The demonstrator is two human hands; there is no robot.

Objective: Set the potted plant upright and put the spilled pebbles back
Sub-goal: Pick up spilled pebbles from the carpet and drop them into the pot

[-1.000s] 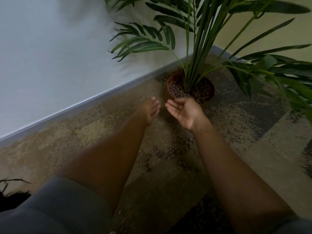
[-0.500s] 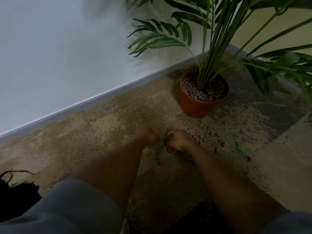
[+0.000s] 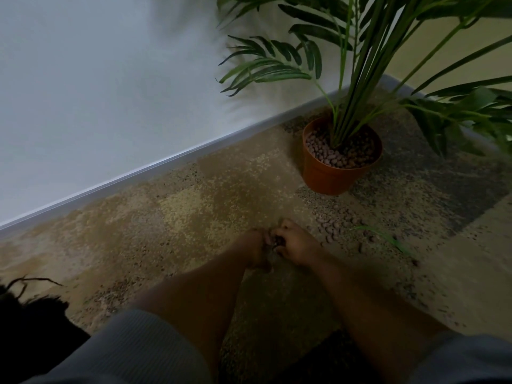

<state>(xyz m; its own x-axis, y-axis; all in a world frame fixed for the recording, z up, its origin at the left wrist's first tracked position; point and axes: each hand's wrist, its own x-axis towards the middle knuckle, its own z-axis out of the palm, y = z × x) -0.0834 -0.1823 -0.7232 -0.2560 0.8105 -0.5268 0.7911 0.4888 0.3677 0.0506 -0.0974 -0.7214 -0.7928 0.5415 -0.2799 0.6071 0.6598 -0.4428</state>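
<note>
An orange pot [image 3: 329,177] stands upright on the carpet near the wall, filled with brown pebbles [image 3: 327,153] around the stems of a green palm plant [image 3: 357,79]. Spilled pebbles [image 3: 333,224] lie scattered on the carpet in front of the pot. My left hand [image 3: 256,249] and my right hand [image 3: 295,245] rest low on the carpet, pressed side by side, fingers curled around a small clump of pebbles [image 3: 277,241] between them. How many each hand holds is hidden.
A white wall with a grey skirting board [image 3: 138,176] runs diagonally behind the pot. A loose green leaf [image 3: 385,236] lies on the carpet right of my hands. Palm fronds [image 3: 457,117] hang over the right side.
My hands left the pot's rim, where the right palm was open, came down to the carpet and closed together over spilled pebbles. The view shifted, so the pot sits further up and right.
</note>
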